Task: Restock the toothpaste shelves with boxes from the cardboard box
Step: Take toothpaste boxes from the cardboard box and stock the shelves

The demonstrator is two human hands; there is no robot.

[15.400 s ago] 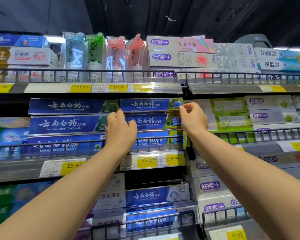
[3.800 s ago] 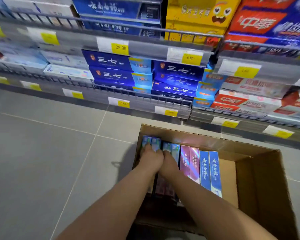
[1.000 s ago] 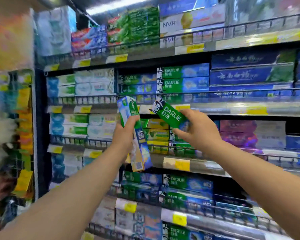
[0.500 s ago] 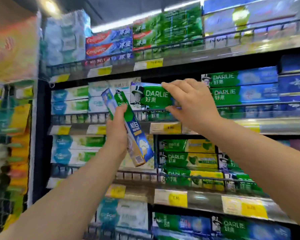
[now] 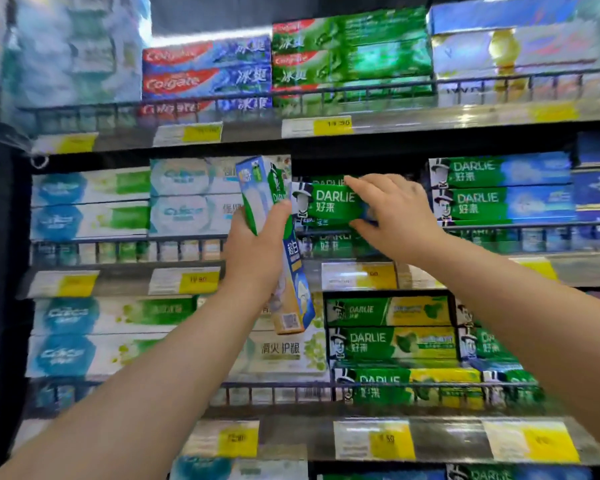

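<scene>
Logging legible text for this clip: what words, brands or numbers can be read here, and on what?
"DARLIE 好来": green box in the right hand; also the green-blue boxes shelved right of it.
"超白": tilted box in the left hand.
"DARLIE": green-yellow boxes, lower shelf.
"清火护龈": white box, lower shelf.
"Colgate": red-blue boxes, top shelf.
Yellow price tags: too blurred to read.

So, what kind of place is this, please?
Probably a supermarket toothpaste aisle: wire-railed shelves hold stacked Colgate boxes, yellow price labels line the edges, and the right hand holds a green Darlie box at a shelf.
</scene>
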